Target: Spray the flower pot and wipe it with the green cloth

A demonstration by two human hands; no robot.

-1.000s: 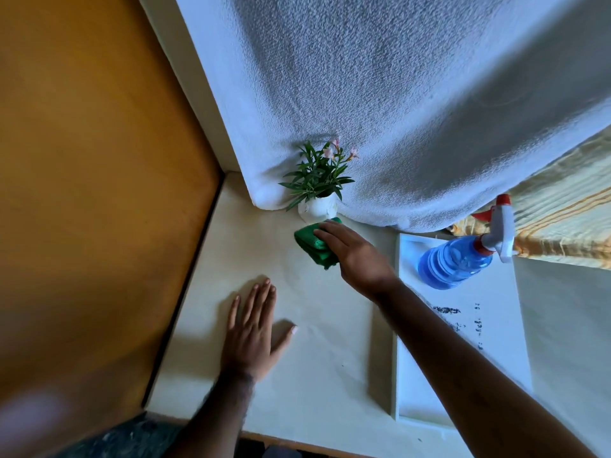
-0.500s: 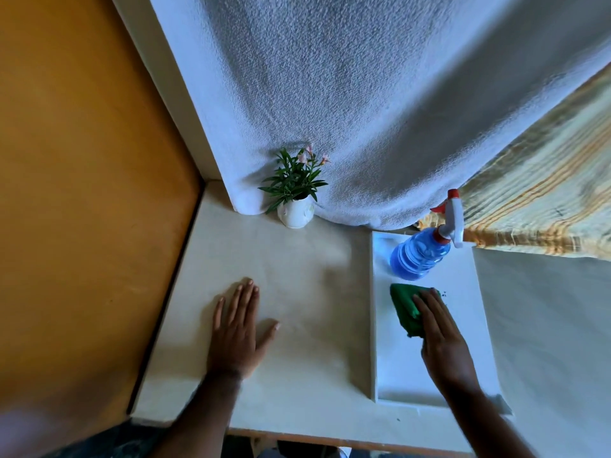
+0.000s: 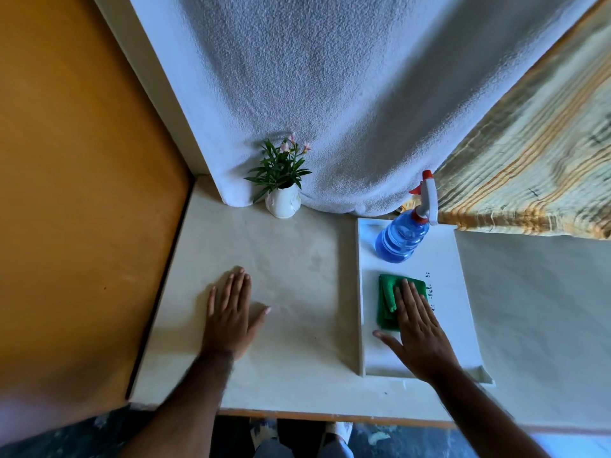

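Observation:
A small white flower pot (image 3: 283,203) with green leaves and pink blossoms stands at the back of the table against the hanging towel. The folded green cloth (image 3: 386,300) lies in the white tray (image 3: 463,309). My right hand (image 3: 418,328) rests flat over the cloth's right part, fingers extended and not gripping. A blue spray bottle (image 3: 401,239) with a white and red trigger head stands at the tray's far end. My left hand (image 3: 231,312) lies flat on the table with its fingers spread, holding nothing.
A white towel (image 3: 330,94) hangs behind the pot. A striped yellow cloth (image 3: 529,166) hangs at the right. An orange wall (image 3: 72,193) borders the table (image 3: 291,279) on the left. The table's front edge runs just above my legs.
My right hand carried the green cloth from beside the flower pot to the tray, laid it down and now rests flat on it. The left hand stayed put.

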